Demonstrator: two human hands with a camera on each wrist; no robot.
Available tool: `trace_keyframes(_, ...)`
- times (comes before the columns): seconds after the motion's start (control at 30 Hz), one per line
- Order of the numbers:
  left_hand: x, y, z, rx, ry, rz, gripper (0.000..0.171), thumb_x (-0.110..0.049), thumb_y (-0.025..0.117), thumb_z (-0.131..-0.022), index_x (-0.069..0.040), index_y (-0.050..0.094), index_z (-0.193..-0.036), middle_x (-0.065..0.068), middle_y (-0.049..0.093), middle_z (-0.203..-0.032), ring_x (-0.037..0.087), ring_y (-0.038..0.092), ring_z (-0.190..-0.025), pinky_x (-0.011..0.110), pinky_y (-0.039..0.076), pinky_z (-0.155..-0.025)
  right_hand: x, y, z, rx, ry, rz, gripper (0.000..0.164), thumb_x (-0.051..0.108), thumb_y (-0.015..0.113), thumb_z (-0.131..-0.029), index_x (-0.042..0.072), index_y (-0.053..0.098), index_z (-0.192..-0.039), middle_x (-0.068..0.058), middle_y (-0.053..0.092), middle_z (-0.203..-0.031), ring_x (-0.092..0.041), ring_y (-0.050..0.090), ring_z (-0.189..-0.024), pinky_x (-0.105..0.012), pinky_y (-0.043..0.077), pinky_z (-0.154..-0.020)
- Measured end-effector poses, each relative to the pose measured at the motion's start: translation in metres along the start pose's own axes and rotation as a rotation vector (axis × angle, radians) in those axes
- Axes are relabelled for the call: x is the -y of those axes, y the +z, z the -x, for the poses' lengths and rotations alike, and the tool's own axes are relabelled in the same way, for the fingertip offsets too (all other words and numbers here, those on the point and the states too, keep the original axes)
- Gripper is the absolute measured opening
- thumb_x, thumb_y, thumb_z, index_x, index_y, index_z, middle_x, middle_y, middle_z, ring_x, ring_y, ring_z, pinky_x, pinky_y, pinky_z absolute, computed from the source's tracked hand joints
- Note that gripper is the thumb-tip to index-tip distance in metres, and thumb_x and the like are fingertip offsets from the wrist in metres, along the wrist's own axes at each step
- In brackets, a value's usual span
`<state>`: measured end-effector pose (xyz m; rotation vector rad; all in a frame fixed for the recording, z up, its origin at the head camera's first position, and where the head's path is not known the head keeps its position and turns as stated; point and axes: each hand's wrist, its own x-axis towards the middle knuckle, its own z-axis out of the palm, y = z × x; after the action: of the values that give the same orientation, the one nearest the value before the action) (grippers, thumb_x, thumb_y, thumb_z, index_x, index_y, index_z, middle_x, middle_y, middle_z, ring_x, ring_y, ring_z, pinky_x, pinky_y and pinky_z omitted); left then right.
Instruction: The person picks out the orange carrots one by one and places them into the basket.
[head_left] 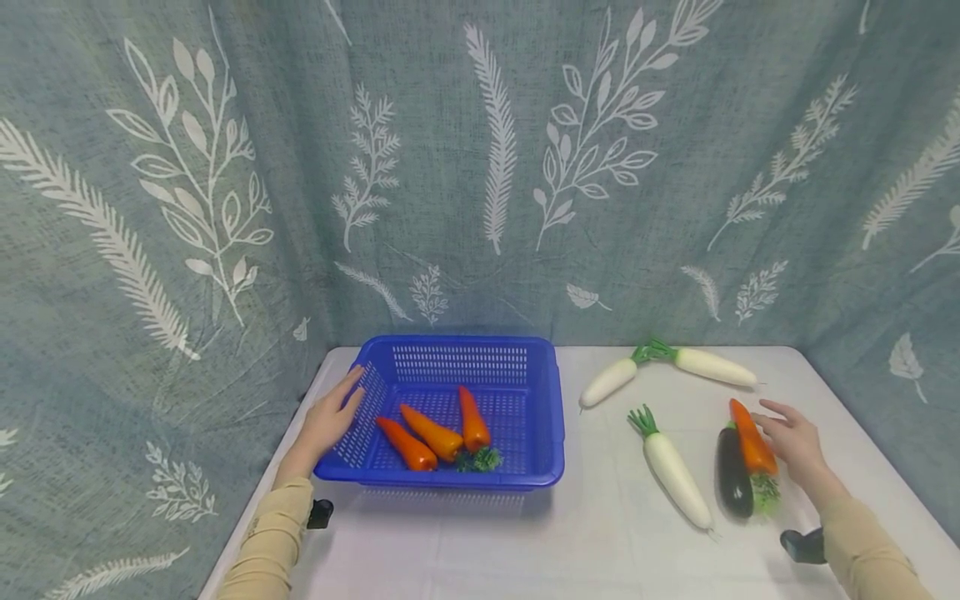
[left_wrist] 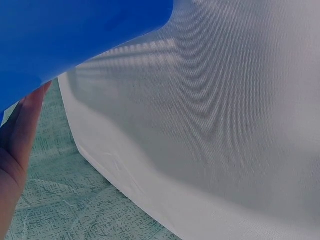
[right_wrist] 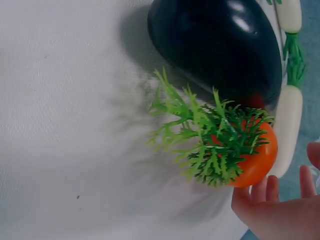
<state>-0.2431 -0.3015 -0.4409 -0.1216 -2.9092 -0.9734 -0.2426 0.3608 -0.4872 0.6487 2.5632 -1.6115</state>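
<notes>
My left hand [head_left: 327, 423] rests at the left side of a blue plastic basket [head_left: 558, 417], fingers extended along its rim. The left wrist view shows part of that hand [left_wrist: 22, 135] against the basket's smooth blue outside [left_wrist: 75, 35]; its fingertips are hidden. Three orange carrots lie inside, among them the right-hand carrot [head_left: 472, 421]. On the right, my right hand [head_left: 798, 446] is beside another carrot [head_left: 753, 442], fingers spread and fingertips at its side. That carrot [right_wrist: 260, 160], with feathery green leaves, lies against a dark eggplant [head_left: 733, 475].
A white radish [head_left: 677, 479] lies left of the eggplant. Two more radishes, a left one [head_left: 609, 382] and a right one [head_left: 716, 367], lie near the back edge with their leaves meeting. A patterned green curtain [head_left: 450, 167] surrounds the white table [head_left: 585, 542].
</notes>
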Motion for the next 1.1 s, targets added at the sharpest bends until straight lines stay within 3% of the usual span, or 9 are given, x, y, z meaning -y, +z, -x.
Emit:
trace_keyframes(0.03,0.000,0.000,0.000,0.000,-0.001,0.000,0.051,-0.028,0.035,-0.104,-0.005,0.028,-0.149,0.019,0.025,-0.155,0.045,0.029,-0.138,0.059,0.022,-0.113,0.003,0.000,0.004,0.018,0.001,0.010,0.065,0.031,0.044,-0.098,-0.003,0.020,-0.148,-0.036,0.023,-0.147,-0.049,0.030,-0.134,-0.055,0.035,-0.108)
trace_keyframes(0.07,0.000,0.000,0.000,-0.001,0.000,-0.002,0.051,-0.027,0.035,-0.104,-0.005,0.028,-0.149,0.019,0.025,-0.155,0.045,0.029,-0.138,0.059,0.022,-0.113,0.004,0.001,0.007,0.032,0.004,0.030,0.064,0.030,0.043,-0.098,-0.003,0.020,-0.148,-0.036,0.024,-0.147,-0.049,0.031,-0.133,-0.054,0.038,-0.106)
trace_keyframes(0.1,0.000,0.000,0.000,-0.001,0.000,-0.002,0.051,-0.027,0.035,-0.104,-0.005,0.028,-0.149,0.019,0.025,-0.155,0.044,0.029,-0.138,0.059,0.022,-0.113,0.003,0.001,0.009,0.043,-0.003,0.053,0.064,0.030,0.044,-0.097,-0.004,0.022,-0.147,-0.036,0.026,-0.146,-0.044,0.044,-0.125,-0.048,0.044,-0.102)
trace_keyframes(0.23,0.001,0.001,0.000,0.004,-0.002,-0.001,0.051,-0.028,0.035,-0.104,-0.005,0.027,-0.149,0.019,0.024,-0.155,0.045,0.028,-0.138,0.060,0.022,-0.112,-0.002,0.002,0.008,0.083,-0.022,0.124,0.065,0.033,0.046,-0.096,-0.005,0.026,-0.145,-0.037,0.028,-0.144,-0.043,0.049,-0.116,-0.037,0.051,-0.089)
trace_keyframes(0.3,0.002,0.001,-0.001,0.005,-0.004,-0.001,0.052,-0.028,0.035,-0.104,-0.006,0.027,-0.149,0.019,0.024,-0.155,0.045,0.029,-0.138,0.060,0.022,-0.112,-0.004,0.005,0.007,0.085,-0.017,0.136,0.064,0.032,0.047,-0.095,-0.005,0.028,-0.144,-0.037,0.028,-0.144,-0.044,0.049,-0.116,-0.040,0.050,-0.092)
trace_keyframes(0.37,0.003,0.001,-0.001,0.004,-0.006,0.001,0.052,-0.028,0.035,-0.104,-0.006,0.027,-0.149,0.018,0.024,-0.155,0.045,0.029,-0.138,0.060,0.022,-0.112,-0.004,0.007,0.006,0.092,0.005,0.139,0.062,0.031,0.045,-0.096,-0.004,0.027,-0.145,-0.037,0.025,-0.145,-0.050,0.036,-0.128,-0.055,0.040,-0.102)
trace_keyframes(0.47,0.003,0.001,-0.002,-0.003,0.000,0.001,0.051,-0.027,0.035,-0.103,-0.005,0.028,-0.149,0.019,0.025,-0.155,0.045,0.029,-0.138,0.060,0.022,-0.113,-0.004,0.010,0.004,0.091,0.023,0.156,0.061,0.030,0.046,-0.096,-0.004,0.028,-0.144,-0.036,0.024,-0.146,-0.050,0.034,-0.129,-0.058,0.036,-0.105)
trace_keyframes(0.73,0.003,0.002,-0.002,-0.006,0.004,-0.002,0.050,-0.026,0.036,-0.103,-0.005,0.029,-0.149,0.018,0.026,-0.155,0.044,0.031,-0.138,0.060,0.023,-0.112,-0.005,0.014,0.003,0.081,-0.030,0.212,0.056,0.024,0.048,-0.094,-0.007,0.035,-0.139,-0.040,0.034,-0.136,-0.049,0.046,-0.115,-0.041,0.052,-0.084)
trace_keyframes(1.1,0.004,0.002,-0.003,0.000,0.002,-0.007,0.051,-0.027,0.035,-0.103,-0.005,0.027,-0.149,0.018,0.025,-0.155,0.043,0.029,-0.139,0.058,0.022,-0.113,-0.010,0.016,0.000,0.066,-0.017,0.187,0.058,0.023,0.047,-0.092,-0.006,0.034,-0.141,-0.039,0.031,-0.138,-0.049,0.044,-0.118,-0.041,0.052,-0.085)
